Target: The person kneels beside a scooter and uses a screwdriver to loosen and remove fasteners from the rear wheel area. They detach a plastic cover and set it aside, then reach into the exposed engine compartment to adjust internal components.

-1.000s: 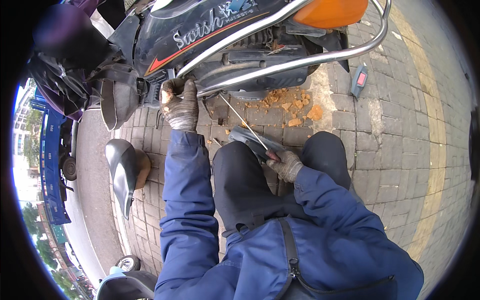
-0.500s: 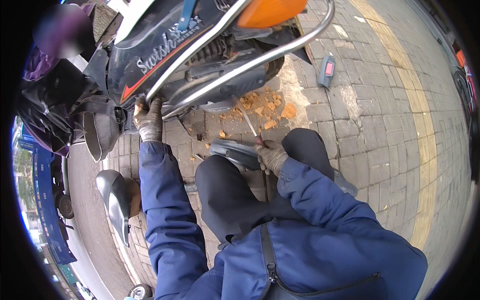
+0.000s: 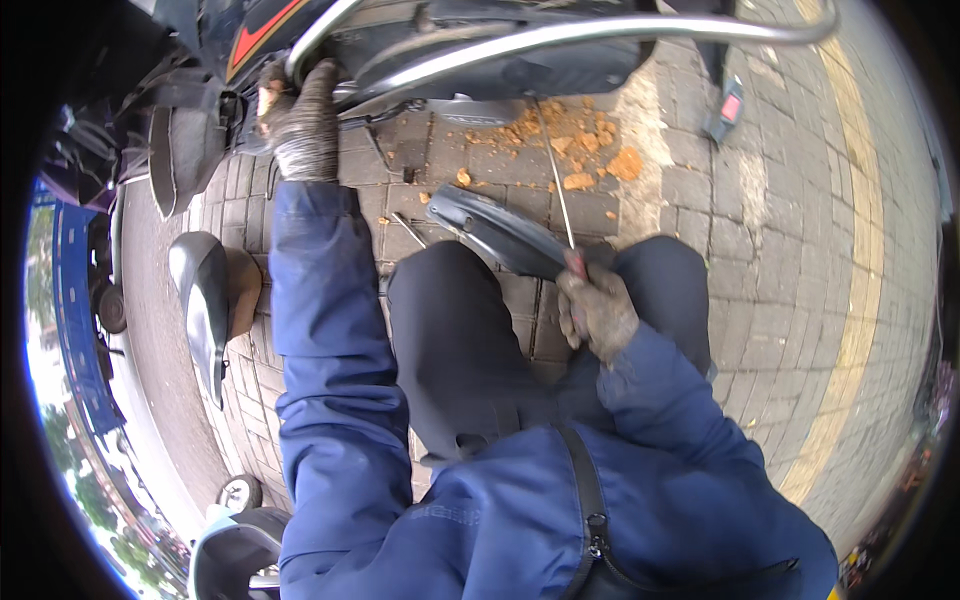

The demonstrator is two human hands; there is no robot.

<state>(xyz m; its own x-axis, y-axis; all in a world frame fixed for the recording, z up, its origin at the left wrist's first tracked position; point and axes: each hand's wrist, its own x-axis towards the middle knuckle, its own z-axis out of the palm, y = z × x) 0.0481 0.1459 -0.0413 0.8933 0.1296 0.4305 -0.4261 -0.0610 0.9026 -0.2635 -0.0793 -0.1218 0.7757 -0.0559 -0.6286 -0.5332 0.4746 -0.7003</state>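
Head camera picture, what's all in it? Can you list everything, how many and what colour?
Motorbike: 1, black, red stripe, top
Rail: 2 lengths showing, silver, on motorbike
Crumbs: many, orange-brown, paving below motorbike
Screwdriver: 1, silver shaft, reddish handle, centre
Panel: 1, dark grey, beyond knees
Small rod: 1, silver, near left knee
Shell: 1, silver and black, left
Block: 1, brown, against shell
Gadget: 1, grey, pink patch, upper right
Flap: 1, grey, upper left
Truck: 1, blue, left edge
Paving: grey-brown, yellow strip right
Blurry edges: can't count
Jacket: 1, blue, bottom
Knees: 2, black, centre
Left hand: 1, greyish glove, at rail
Right hand: 1, greyish glove, holding screwdriver
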